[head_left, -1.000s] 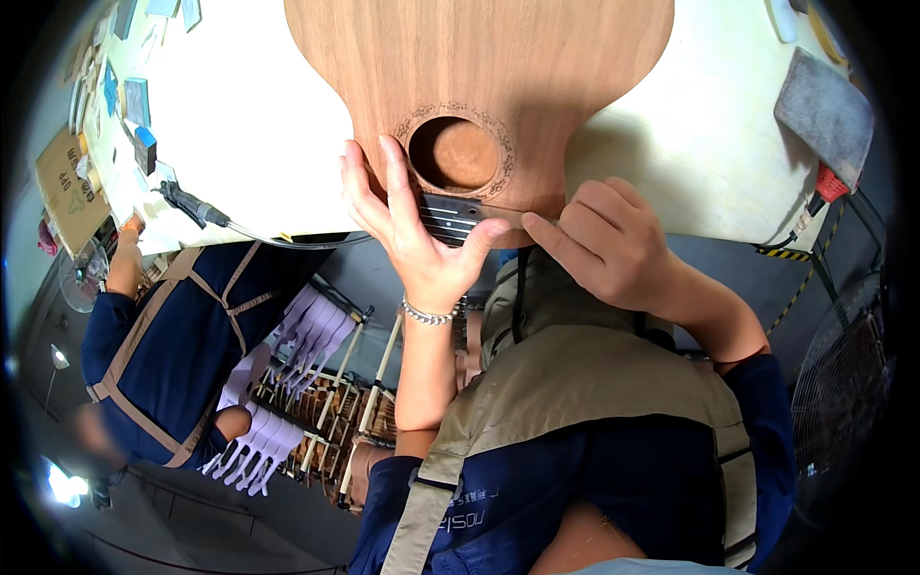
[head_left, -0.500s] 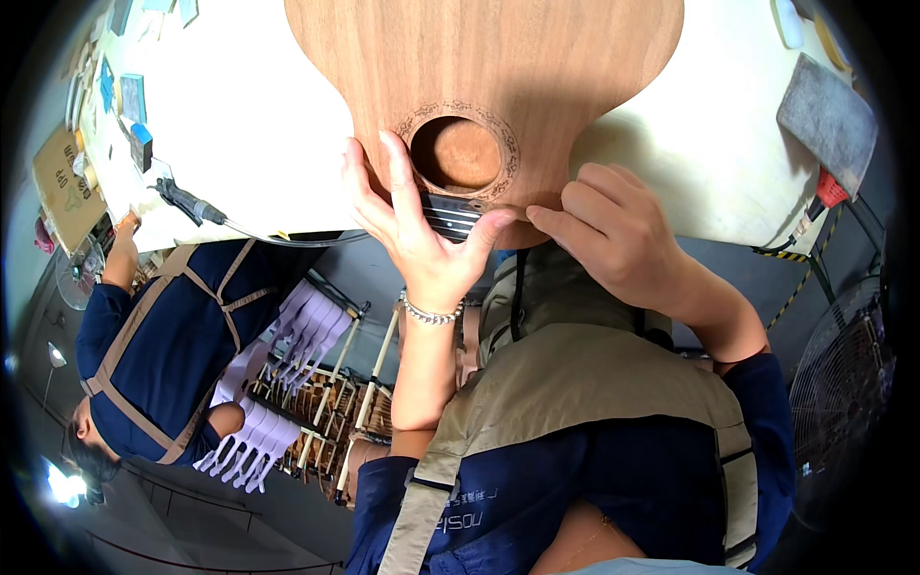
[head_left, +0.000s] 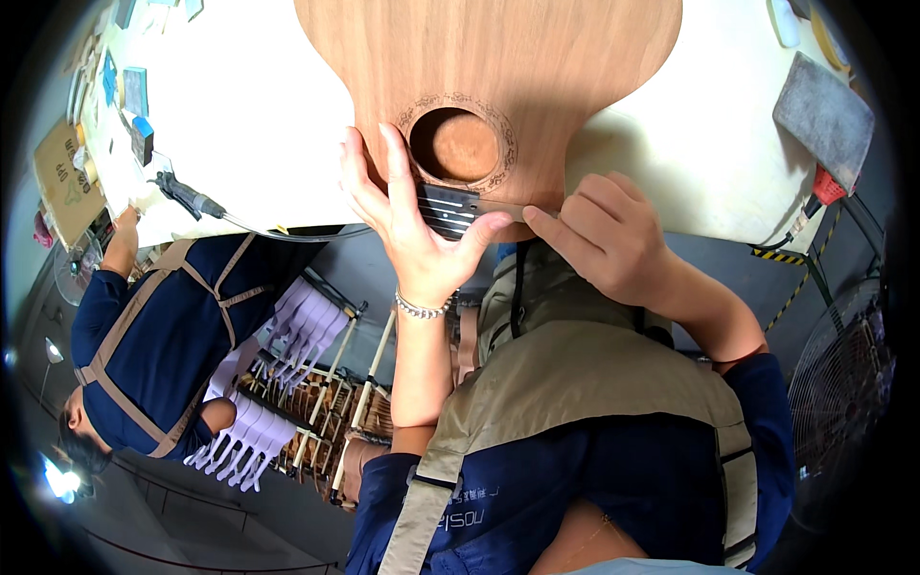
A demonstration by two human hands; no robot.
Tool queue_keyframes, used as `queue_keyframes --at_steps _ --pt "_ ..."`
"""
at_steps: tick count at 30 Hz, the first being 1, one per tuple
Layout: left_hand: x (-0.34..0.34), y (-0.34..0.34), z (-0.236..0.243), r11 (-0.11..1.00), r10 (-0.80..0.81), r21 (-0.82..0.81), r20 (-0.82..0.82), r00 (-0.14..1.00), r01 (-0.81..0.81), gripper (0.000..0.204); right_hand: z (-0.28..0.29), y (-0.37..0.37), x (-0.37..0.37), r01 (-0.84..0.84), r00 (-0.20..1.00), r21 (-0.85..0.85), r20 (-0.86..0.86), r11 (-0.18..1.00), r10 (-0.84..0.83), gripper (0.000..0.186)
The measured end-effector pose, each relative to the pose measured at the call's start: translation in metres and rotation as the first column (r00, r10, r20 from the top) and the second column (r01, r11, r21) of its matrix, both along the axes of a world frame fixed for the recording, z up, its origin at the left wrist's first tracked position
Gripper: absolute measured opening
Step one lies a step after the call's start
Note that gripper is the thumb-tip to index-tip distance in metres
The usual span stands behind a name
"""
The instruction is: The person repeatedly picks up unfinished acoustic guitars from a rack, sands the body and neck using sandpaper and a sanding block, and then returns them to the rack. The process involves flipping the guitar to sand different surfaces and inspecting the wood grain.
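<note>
A light-brown wooden guitar body (head_left: 489,53) lies on the pale bench, its sound hole (head_left: 455,144) ringed by an engraved band. Below the hole is a black fretboard end (head_left: 447,203) with pale fret lines. My left hand (head_left: 412,225) grips across the fretboard, fingers long and spread along the body's left, thumb at the fretboard's lower right. My right hand (head_left: 609,240), fingers curled and index pointing left, holds a thin, flat strip (head_left: 503,206) against the fretboard's right end; its thumb is hidden.
Pale bench (head_left: 240,115) bears a tool with hose (head_left: 192,196), small blocks (head_left: 134,86), cardboard (head_left: 67,182) and a grey pad tool (head_left: 822,125). A co-worker (head_left: 163,345) leans at the left, beside racks of lilac pieces (head_left: 254,431). A fan (head_left: 839,383) stands at right.
Both hands and the guitar's sound hole sit slightly higher in view, with little change in grip. The co-worker has shifted slightly leftward.
</note>
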State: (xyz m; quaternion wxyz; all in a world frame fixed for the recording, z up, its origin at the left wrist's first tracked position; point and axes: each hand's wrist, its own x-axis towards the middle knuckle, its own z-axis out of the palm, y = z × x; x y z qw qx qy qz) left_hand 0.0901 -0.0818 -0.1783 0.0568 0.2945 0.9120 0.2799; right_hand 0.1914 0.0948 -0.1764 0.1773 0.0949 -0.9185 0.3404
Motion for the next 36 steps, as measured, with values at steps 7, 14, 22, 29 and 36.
queue_keyframes --at_steps 7,14,22,29,36 --pt "0.000 -0.001 -0.003 0.999 0.032 -0.015 -0.026 0.999 -0.033 0.105 -0.001 -0.003 -0.003 0.031 0.998 -0.050 0.047 0.998 -0.029 0.026" --pt "0.002 0.002 0.002 0.998 0.056 -0.024 -0.004 0.998 -0.057 0.101 0.000 0.000 -0.010 0.010 0.990 -0.132 0.138 0.991 0.009 0.023" --pt "0.001 0.001 0.002 0.999 0.044 -0.027 0.015 0.999 -0.043 0.103 0.001 -0.005 -0.011 0.018 0.994 -0.058 0.107 0.998 -0.012 0.023" --pt "0.010 -0.001 0.017 0.989 0.081 0.124 0.043 0.996 -0.085 0.107 0.006 -0.002 0.002 0.200 0.978 0.106 -0.087 0.974 -0.191 0.020" --pt "0.101 -0.018 0.033 0.859 -0.133 0.313 0.901 0.413 -0.406 0.070 0.000 0.078 0.021 0.845 0.513 -0.407 0.434 0.347 -0.741 0.017"
